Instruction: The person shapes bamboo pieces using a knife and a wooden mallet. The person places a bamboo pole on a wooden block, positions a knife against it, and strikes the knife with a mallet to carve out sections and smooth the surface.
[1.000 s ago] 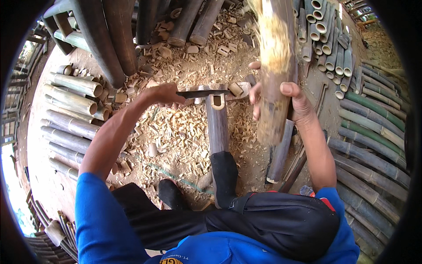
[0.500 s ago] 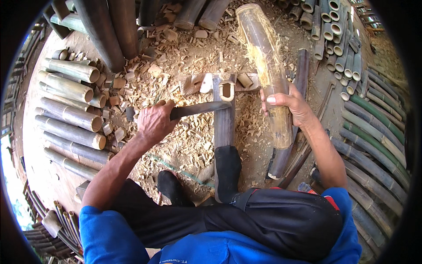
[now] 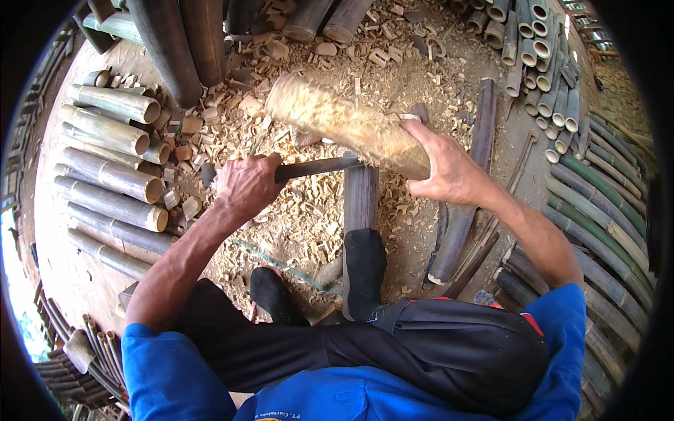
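My left hand [image 3: 246, 184] is closed round the handle of a long dark-bladed knife [image 3: 319, 168], its blade lying level and pointing right. Fingers and thumb of my right hand [image 3: 453, 165] grip the near right end of a thick bamboo section [image 3: 337, 119]. The section slants toward the far left, blurred by motion, its pale shaggy side of loose fibres facing up. It passes just beyond the blade tip; whether they touch I cannot tell. Below the tip, a dark bamboo pole [image 3: 360, 200] runs back to my black-covered foot [image 3: 364, 266] and is partly hidden by the section.
Wood chips [image 3: 288, 224] cover the ground around my feet. Cut bamboo tubes [image 3: 112, 179] lie in a row on the left. More poles [image 3: 597, 210] are stacked along the right, with a tube pile [image 3: 533, 63] farther back. Thick upright poles [image 3: 165, 49] stand far left.
My right hand has swung the bamboo section from nearly upright to a leftward slant and turned its shredded side up. The knife has barely moved.
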Motion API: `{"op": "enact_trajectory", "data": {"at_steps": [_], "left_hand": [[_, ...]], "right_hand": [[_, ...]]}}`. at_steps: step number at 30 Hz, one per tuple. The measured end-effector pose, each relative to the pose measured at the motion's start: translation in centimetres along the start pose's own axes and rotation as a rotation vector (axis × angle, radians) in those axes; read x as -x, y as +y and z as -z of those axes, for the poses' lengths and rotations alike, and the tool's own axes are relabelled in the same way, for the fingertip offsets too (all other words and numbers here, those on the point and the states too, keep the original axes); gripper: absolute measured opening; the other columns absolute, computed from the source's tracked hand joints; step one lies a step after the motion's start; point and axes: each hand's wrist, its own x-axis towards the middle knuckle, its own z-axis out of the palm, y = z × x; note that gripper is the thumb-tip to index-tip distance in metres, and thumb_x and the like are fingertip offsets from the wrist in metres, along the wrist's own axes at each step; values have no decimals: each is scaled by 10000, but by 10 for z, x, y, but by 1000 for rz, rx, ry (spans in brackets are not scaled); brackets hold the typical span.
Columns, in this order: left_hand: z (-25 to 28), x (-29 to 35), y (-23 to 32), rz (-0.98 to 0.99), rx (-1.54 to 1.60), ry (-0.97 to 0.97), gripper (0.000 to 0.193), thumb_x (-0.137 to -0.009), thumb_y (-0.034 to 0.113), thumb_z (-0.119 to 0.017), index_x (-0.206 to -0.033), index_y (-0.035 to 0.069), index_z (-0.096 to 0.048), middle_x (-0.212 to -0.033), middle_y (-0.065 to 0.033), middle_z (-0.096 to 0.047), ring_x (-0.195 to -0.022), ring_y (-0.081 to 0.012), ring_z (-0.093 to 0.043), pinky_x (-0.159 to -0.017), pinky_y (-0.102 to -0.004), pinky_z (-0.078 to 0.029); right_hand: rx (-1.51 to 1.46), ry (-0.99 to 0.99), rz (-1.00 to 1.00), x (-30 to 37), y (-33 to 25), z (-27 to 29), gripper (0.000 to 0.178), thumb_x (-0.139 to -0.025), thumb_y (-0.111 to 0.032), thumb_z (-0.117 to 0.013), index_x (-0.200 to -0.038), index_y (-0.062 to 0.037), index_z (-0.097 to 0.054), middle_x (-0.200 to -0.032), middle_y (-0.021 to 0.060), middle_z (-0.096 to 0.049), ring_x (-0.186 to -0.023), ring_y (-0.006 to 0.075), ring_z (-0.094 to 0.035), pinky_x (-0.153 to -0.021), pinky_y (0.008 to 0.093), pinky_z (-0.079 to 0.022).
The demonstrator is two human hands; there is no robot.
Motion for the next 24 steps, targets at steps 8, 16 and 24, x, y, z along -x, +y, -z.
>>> {"op": "enact_trajectory", "data": {"at_steps": [8, 16, 24], "left_hand": [[-1, -9, 2, -5, -92, -87, 141, -934, 112, -520, -942, 32, -636, -675, -174, -675, -563, -279, -674, -527, -446, -552], [-5, -8, 2, 78, -101, -113, 177, -982, 125, -479, -968, 30, -628, -767, -196, -700, -626, -302, -701, -553, -476, -555], [-22, -9, -8, 59, -112, -67, 192, -1014, 142, -454, -948, 16, -582, -725, -147, -668, -555, -220, -629, -475, -420, -503]], "right_hand": [[771, 202, 959, -12, 44, -13, 504, -738, -129, -779, -1165, -92, -512, -744, 72, -551, -673, 152, -601, -519, 249, -532], [664, 4, 938, -13, 38, -25, 276, -731, -31, -728, -981, -32, -612, -743, 60, -586, -675, 175, -607, -564, 320, -552], [682, -75, 831, -11, 16, -22, 296, -709, -58, -751, -949, -49, -579, -767, 48, -606, -722, 175, -650, -608, 321, -585]]}}
